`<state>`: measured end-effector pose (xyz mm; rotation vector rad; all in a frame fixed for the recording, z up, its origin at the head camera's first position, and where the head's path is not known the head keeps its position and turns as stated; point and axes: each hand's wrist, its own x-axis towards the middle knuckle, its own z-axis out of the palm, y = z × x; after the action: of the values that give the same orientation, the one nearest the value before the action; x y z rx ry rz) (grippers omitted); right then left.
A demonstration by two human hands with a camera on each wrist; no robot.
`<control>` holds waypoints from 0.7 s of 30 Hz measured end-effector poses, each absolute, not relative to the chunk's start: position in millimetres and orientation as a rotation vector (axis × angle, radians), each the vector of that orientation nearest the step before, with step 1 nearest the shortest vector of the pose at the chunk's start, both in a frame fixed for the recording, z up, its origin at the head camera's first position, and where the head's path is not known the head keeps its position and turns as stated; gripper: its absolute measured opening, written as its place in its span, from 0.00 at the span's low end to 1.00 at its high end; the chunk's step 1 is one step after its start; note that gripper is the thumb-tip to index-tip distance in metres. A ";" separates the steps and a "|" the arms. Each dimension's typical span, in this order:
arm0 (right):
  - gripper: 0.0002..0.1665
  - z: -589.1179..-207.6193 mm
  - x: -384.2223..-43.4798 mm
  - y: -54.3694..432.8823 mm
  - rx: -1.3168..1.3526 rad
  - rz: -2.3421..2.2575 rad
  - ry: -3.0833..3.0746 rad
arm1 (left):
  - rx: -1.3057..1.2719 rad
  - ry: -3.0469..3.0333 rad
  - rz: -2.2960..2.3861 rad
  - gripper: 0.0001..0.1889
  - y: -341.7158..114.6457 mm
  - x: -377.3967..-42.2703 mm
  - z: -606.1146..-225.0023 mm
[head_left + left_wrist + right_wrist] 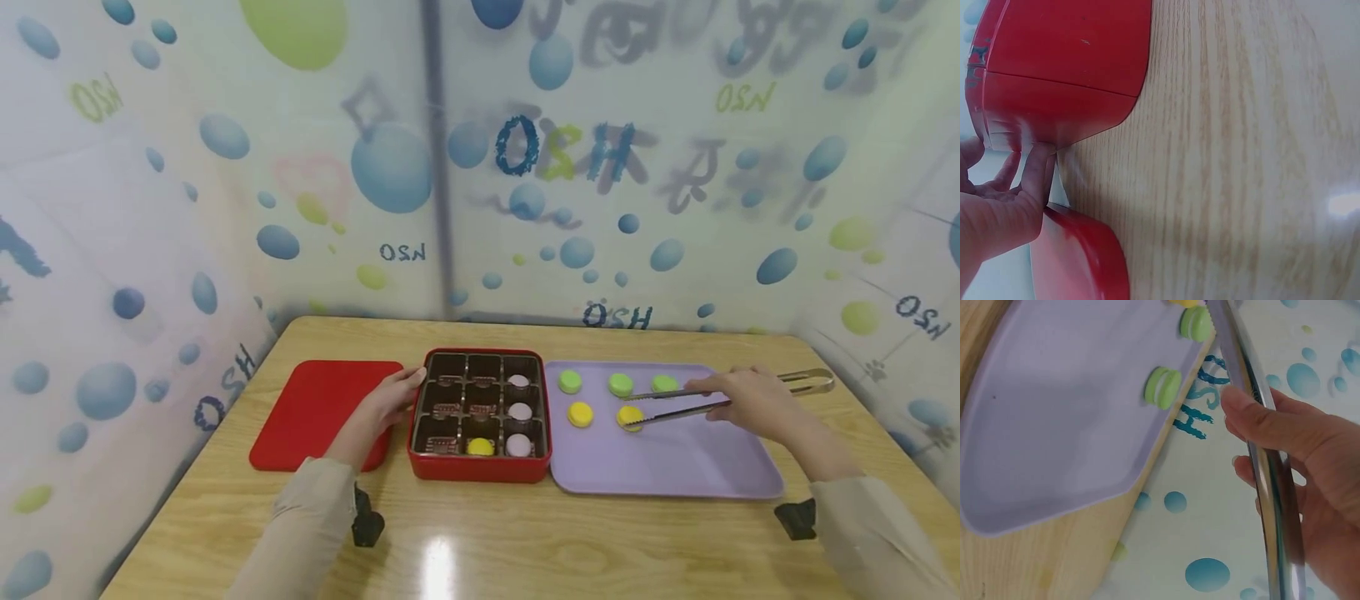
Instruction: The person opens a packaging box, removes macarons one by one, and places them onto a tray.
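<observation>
My left hand (392, 397) touches the left side of an open red box (480, 469) with fingertips against its outer wall (1054, 103). Dark dividers split the box into compartments; its right column holds three pale pink macarons (519, 412), and a yellow macaron (480, 447) sits in the front middle. My right hand (752, 402) grips metal tongs (1275, 506). Their spread tips reach over the lilac tray (660, 471), one at a yellow macaron (630, 416), the other just behind it; whether they touch it I cannot tell. Another yellow macaron (580, 414) lies to its left.
Three green macarons (620, 384) form a row along the tray's back. Left of the box, a red lid (322, 408) lies flat on the wooden table (480, 542). A patterned cloth wall (480, 208) rises behind the table.
</observation>
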<state>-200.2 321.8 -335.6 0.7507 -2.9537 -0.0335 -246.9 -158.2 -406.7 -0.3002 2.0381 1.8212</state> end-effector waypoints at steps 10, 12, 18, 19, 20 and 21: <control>0.29 -315.6 -204.0 293.1 0.933 0.132 -2.795 | -0.287 2.039 1.829 0.30 -155.7 -246.7 -404.8; 0.29 -311.5 -204.7 280.8 0.951 0.119 -2.790 | -0.284 2.040 1.832 0.30 -154.7 -246.2 -404.1; 0.29 -301.9 -207.2 239.5 1.029 0.050 -2.774 | -0.290 2.045 1.833 0.29 -154.9 -245.2 -403.3; 0.29 -300.8 -207.4 232.3 1.061 0.044 -2.757 | -0.289 2.050 1.827 0.29 -155.4 -245.0 -403.4; 0.29 -300.2 -207.8 225.1 1.094 0.039 -2.736 | -0.287 2.051 1.824 0.29 -156.0 -244.9 -403.4; 0.29 -299.7 -208.2 217.8 1.127 0.037 -2.718 | -0.287 2.052 1.822 0.29 -156.6 -244.8 -403.7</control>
<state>-208.2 217.8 -299.7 1.1269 -2.7183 0.0371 -244.8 -156.6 -403.7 -0.2872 2.0524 1.8216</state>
